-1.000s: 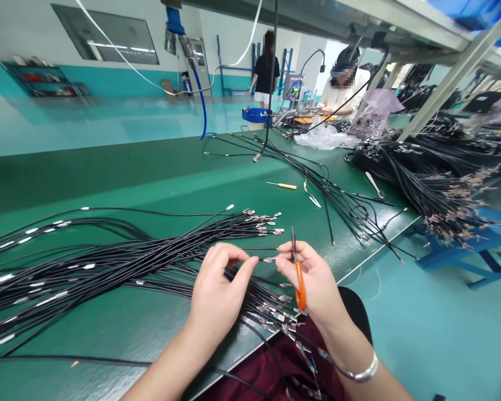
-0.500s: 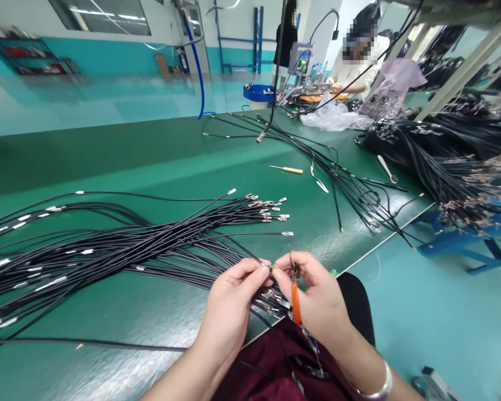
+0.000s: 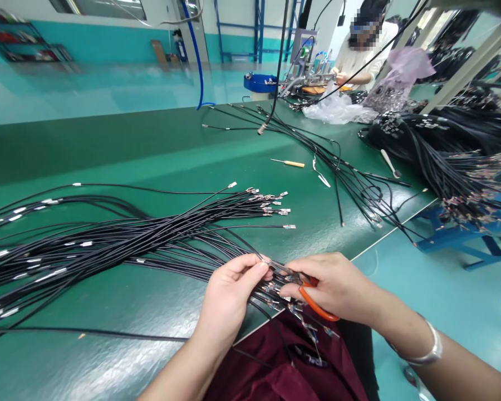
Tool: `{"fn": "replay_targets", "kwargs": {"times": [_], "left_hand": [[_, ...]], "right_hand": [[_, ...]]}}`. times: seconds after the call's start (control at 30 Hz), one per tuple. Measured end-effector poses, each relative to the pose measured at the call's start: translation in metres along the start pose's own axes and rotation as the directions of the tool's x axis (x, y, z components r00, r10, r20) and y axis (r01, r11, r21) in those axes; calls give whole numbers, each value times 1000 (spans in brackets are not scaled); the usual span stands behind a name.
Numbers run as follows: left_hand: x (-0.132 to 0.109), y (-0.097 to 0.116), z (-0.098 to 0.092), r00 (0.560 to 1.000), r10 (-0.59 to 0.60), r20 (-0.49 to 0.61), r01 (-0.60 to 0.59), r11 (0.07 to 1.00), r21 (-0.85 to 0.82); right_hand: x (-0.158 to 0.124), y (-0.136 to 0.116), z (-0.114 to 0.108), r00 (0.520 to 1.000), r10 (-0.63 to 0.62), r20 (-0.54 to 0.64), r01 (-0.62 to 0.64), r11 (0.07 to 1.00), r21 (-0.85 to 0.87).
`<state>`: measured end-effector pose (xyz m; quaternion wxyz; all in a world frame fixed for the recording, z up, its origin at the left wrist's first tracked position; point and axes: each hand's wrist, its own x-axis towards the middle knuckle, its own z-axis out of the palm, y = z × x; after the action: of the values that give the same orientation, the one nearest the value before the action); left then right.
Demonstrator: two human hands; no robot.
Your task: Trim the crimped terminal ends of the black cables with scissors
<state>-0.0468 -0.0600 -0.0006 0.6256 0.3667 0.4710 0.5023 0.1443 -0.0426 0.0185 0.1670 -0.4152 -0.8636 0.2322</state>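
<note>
My left hand [image 3: 234, 289] pinches the end of a thin black cable [image 3: 245, 244] between thumb and fingertips; the small fitting at its tip is mostly covered by the fingers. In my right hand [image 3: 342, 287] is a pair of pliers with orange handles [image 3: 317, 305]. Their metal jaws point left and reach the cable end at my left fingertips; whether they grip it I cannot tell. Just under both hands, several cable ends with small metal connectors [image 3: 271, 288] lie at the table edge, and some hang over my dark red clothing [image 3: 271, 362].
A bundle of black cables [image 3: 150, 239] with white labels spreads across the green table [image 3: 108, 147]. Farther back are a yellow-handled pick [image 3: 293, 164], more loose cables [image 3: 317, 146] and a plastic bag [image 3: 338, 108]. A co-worker [image 3: 369, 55] sits at a machine. Cables pile on a blue stool [image 3: 463, 239] at right.
My right hand has moved right and turned the pliers from upright to pointing left, with the jaws now at the cable end. My left hand keeps its pinch. The view has tilted down slightly.
</note>
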Motion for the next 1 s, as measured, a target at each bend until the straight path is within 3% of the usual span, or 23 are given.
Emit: {"fn": "replay_targets", "kwargs": {"times": [0.5,1.0], "left_hand": [[0,4,-3,1000,2,0,-2,996,85],[-1,4,-1,1000,2,-10,-1,994,108]], "right_hand": [[4,5,-7,995,-63,80,66,997,-41],[7,-5,-10,991,41,131,-73,965,251]]}}
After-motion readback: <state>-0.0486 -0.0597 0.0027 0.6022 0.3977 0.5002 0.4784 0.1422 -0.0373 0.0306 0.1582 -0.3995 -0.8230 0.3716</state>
